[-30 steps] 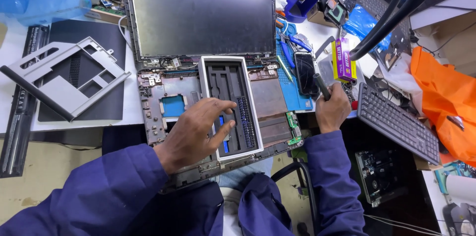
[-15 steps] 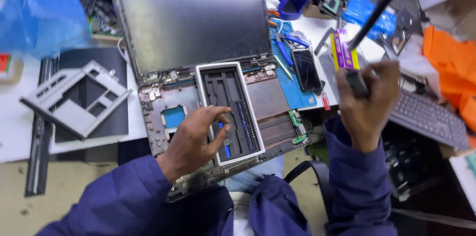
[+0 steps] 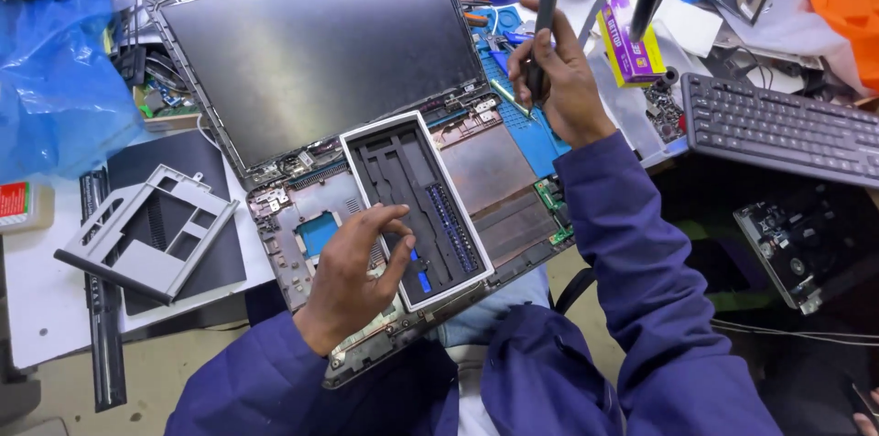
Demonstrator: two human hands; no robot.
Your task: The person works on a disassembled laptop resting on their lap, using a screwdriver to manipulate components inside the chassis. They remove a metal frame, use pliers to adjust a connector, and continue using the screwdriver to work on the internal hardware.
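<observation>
An opened laptop lies across my lap and the desk edge, its dark screen tilted back and its base stripped to bare boards. A white-rimmed black tool tray with slots of small bits rests on that base. My left hand reaches over the tray's near end, fingertips pinching at the blue pieces in it. My right hand is raised beside the screen's right edge, fingers closed around a dark slim screwdriver handle that points down toward the blue mat.
A grey plastic bracket frame lies on a dark panel at left. Blue plastic bag far left. A black keyboard sits right, a small yellow-purple box behind it, a loose drive lower right. Two dark rods hang from above.
My right hand, still gripping the tool, rose from near the keyboard toward the laptop's hinge area. My left hand stayed on the tray, its fingers curling tighter on the bits.
</observation>
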